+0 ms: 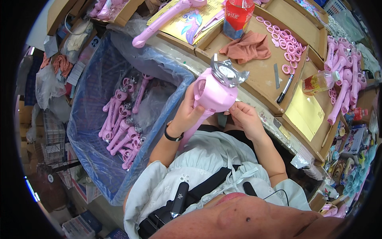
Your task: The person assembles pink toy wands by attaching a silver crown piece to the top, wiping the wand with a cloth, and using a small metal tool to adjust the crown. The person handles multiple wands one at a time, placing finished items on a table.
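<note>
A pink toy wand (217,93) with a bulging head and a shiny silver crown-shaped top tilts upward in front of my body. My left hand (186,113) wraps around its neck, just under the head. At the right side of the head, my right hand (246,118) has thumb and fingers pinched together. Whatever lies between those fingertips is too small to make out. The wand's lower handle runs down behind my left wrist and is partly hidden.
At left stands a blue plastic-lined crate (95,171) with several pink wands (123,135). The bench holds a cardboard tray (254,75), pink rings (284,44), an orange cloth (248,47), a red-labelled bottle (238,18), a marker (285,88) and a yellow-labelled bottle (318,82). More wands (346,75) pile up far right.
</note>
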